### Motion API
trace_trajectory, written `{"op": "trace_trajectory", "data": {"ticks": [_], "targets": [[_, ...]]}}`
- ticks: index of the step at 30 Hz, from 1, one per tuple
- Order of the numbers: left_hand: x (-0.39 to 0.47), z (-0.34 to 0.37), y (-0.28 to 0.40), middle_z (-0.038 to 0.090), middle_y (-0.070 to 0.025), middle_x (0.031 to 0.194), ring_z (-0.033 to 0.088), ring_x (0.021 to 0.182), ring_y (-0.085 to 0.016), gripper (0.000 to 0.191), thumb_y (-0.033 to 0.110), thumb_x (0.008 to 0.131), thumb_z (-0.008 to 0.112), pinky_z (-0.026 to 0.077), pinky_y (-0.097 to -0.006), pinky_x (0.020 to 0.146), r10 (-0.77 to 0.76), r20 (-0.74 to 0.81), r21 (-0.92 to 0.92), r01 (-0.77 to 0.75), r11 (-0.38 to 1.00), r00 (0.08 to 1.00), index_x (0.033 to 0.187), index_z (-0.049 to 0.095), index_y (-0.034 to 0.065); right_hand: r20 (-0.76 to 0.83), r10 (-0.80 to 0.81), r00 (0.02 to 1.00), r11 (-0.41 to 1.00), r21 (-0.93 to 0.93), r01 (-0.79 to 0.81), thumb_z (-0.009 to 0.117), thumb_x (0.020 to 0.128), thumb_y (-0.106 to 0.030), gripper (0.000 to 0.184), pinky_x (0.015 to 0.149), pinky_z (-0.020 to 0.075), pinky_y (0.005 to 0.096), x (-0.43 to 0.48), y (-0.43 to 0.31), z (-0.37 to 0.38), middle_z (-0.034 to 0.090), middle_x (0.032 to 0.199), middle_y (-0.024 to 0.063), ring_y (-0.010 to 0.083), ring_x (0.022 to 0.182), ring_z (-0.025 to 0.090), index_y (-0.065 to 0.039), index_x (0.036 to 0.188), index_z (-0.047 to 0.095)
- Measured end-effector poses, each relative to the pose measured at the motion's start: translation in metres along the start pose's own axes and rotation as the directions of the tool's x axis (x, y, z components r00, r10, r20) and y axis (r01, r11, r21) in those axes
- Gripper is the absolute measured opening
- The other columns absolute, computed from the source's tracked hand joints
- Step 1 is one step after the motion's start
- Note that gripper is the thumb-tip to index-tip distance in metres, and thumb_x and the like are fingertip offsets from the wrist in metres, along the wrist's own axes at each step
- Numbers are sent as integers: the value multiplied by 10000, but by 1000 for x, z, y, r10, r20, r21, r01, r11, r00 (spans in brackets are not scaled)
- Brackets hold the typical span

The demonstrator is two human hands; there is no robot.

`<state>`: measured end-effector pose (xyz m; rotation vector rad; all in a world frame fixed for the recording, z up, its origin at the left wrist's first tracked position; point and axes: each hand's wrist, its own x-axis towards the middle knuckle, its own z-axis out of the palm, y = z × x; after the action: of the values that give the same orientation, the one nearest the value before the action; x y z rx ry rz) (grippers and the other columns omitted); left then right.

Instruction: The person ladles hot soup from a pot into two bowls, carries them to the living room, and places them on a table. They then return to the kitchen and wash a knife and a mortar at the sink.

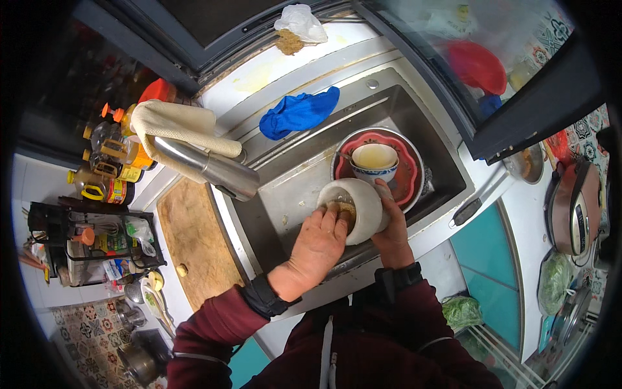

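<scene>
Over the stainless steel sink (pixel 272 194), my right hand (pixel 394 228) holds a thick pale stone-like mortar (pixel 371 209) from its outer side, tilted with its mouth toward the left. The fingers of my left hand (pixel 320 238) reach into that mouth, against something brownish and granular inside; whether they grip anything is hidden. Behind the mortar, a red scalloped basin (pixel 410 180) rests inside a round metal bowl (pixel 420 160). Stacked bowls stand in it, a blue-and-white one (pixel 374 174) below a cream one (pixel 374 156) with yellowish liquid.
A wooden cutting board (pixel 199 243) lies left of the sink. The steel faucet (pixel 233 177), draped with a beige cloth (pixel 170 121), reaches over the sink's left side. A blue cloth (pixel 299 113) lies on the back rim. An open window sash (pixel 427 82) juts in at upper right.
</scene>
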<state>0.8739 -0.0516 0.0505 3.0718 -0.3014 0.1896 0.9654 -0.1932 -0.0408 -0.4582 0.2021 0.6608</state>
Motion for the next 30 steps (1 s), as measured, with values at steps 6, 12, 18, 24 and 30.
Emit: {"op": "trace_trajectory", "data": {"ticks": [6, 12, 18, 24, 30], "targets": [[17, -10, 10, 587, -231, 1020, 599, 910, -385, 563, 202, 779, 722, 489, -430, 823, -235, 425, -487, 439, 755, 874, 1218, 474, -50, -42, 0, 999, 1000, -28, -1, 531, 899, -134, 452, 992, 425, 350, -2, 3, -2, 523, 1235, 92, 229, 1167, 513, -92, 1332, 412], [27, -19, 10, 605, -188, 1066, 595, 964, -372, 494, 225, 770, 718, 481, -401, 840, -351, 387, -751, 512, 417, 853, 1169, 530, 2, 89, -8, 996, 1000, -25, 10, 544, 883, -119, 460, 991, 418, 332, -5, 4, 0, 518, 1213, 83, 219, 1163, 510, -105, 1319, 396], [6, -27, -19, 561, -122, 1076, 530, 1017, -317, 342, 241, 755, 717, 462, -379, 866, 79, 172, -487, 15, 873, 982, 999, 602, 29, 72, -52, 996, 989, -137, 62, 551, 878, -131, 524, 1005, 406, 349, -12, 5, 12, 505, 1244, 80, 229, 1166, 506, -108, 1366, 362], [10, -35, -49, 576, -56, 1124, 525, 1064, -239, 323, 147, 697, 644, 452, -338, 889, 515, 106, -248, -479, 842, 851, 1008, 620, 63, 273, 0, 962, 951, -299, 85, 510, 902, -96, 499, 1031, 382, 340, -16, 5, 13, 485, 1280, 88, 223, 1215, 471, -67, 1382, 376], [-6, -24, -26, 546, -134, 1246, 490, 1175, -298, 384, 115, 671, 632, 434, -352, 963, 311, 107, -36, -309, 950, 944, 1049, 629, 50, 127, 42, 991, 993, -111, -28, 504, 919, -124, 447, 1008, 400, 338, -9, 14, -3, 518, 1238, 98, 220, 1185, 494, -68, 1351, 403]]}}
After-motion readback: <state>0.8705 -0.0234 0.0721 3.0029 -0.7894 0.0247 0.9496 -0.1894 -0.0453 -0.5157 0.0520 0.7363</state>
